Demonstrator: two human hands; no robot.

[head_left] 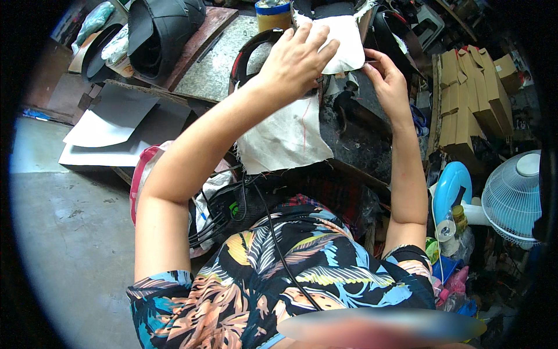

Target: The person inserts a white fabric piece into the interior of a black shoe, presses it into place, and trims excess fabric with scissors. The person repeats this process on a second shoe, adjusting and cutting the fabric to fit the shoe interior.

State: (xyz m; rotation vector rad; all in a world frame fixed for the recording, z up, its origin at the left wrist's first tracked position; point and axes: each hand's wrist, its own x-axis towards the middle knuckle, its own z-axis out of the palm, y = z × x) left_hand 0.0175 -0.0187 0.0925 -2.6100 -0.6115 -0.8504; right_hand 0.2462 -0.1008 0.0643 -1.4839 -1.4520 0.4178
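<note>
White cloth piece (343, 41) lies at the far edge of a cluttered workbench (354, 139), pressed flat under the person's left hand (296, 58), fingers spread w/ palm down, not closed on it. Right hand (385, 78) pinches the piece's right edge between thumb & fingertips; whether it also holds a tool can't be told. A larger frayed white fabric sheet (285, 136) w/ a red line sits nearer the body, partly under the left forearm. Dark curved strap (247, 55) loops just left of the left hand; a yellow tin w/ blue rim (273, 14) stands behind. Stacked cardboard boxes (471, 93) & a white fan (511, 198) crowd the right side. Risk, as judged: the pinch is small & the piece overhangs clutter, so a tug from the right could slide it from under the flat palm, skewing or creasing it; the loose sheet under the forearm could drag along too.
</note>
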